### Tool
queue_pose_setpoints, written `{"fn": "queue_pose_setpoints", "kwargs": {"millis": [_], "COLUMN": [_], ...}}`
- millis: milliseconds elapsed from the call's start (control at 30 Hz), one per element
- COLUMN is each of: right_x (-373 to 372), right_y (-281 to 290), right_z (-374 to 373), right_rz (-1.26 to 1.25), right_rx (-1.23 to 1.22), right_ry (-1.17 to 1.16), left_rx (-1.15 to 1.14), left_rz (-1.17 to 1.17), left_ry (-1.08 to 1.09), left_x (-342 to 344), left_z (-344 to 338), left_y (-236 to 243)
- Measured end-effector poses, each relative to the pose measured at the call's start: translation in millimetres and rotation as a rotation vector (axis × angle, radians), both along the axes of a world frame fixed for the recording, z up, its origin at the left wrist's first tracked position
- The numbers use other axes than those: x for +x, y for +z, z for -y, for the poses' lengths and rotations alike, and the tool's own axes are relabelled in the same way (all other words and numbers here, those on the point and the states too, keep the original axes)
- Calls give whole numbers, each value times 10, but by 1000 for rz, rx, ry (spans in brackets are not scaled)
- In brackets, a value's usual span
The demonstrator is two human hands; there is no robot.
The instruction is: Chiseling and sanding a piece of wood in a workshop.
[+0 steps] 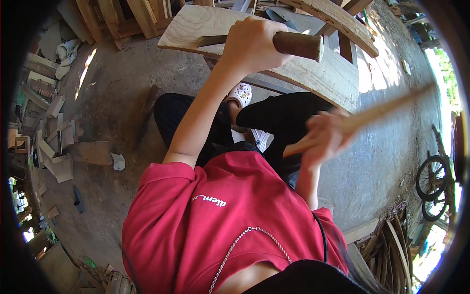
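My left hand (252, 45) is wrapped round a chisel (302, 45), whose thick round wooden handle points right. The flat blade sticks out on the left of my fist, low over a pale wooden board (320, 78); whether its edge touches the wood, I cannot tell. Lower on the right, my right hand (324, 136) grips a wooden stick (387, 109) that slants up to the right, broad beyond the hand and narrow below it. Both this hand and the stick are smeared by motion. The stick is apart from the chisel handle.
Above the board at the right, a wooden beam (338, 25) slants across. Upright timber pieces (117, 22) stand at the upper left. Wood offcuts (56, 152) lie heaped on the left of the concrete floor (122, 117). A bicycle wheel (432, 177) shows at far right.
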State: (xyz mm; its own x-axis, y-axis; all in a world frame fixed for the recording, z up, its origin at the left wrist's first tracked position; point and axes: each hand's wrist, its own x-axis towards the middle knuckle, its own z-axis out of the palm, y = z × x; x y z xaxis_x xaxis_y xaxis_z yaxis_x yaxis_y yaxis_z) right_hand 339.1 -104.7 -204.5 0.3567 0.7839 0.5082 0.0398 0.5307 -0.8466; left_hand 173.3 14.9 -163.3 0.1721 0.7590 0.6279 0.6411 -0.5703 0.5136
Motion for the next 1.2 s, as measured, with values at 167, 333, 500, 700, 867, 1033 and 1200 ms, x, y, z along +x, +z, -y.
{"fn": "queue_pose_setpoints", "kwargs": {"millis": [167, 333, 500, 700, 867, 1033, 1200], "right_x": [-108, -145, -264, -368, -384, -407, -367], "right_y": [154, -55, 58, -112, -7, -28, -40], "right_z": [58, -18, -4, 7, -4, -64, -79], "right_rz": [238, -288, 339, -261, 366, -172, 492], "right_rx": [-265, 35, -155, -61, -196, -51, -154], "right_ry": [107, 70, 181, 91, 202, 103, 312], "left_rx": [-75, 4, 32, 56, 66, 95, -133], "left_rz": [-75, -61, -73, -71, -141, -72, -163], "left_ry": [64, -11, 66, 59, 96, 49, 166], "left_x": [-167, -146, -312, -445, -625, -663, -816], "left_z": [-3, -35, -104, -155, -168, -189, -171], "left_y": [-15, 2, -52, -19, -69, -29, 70]}}
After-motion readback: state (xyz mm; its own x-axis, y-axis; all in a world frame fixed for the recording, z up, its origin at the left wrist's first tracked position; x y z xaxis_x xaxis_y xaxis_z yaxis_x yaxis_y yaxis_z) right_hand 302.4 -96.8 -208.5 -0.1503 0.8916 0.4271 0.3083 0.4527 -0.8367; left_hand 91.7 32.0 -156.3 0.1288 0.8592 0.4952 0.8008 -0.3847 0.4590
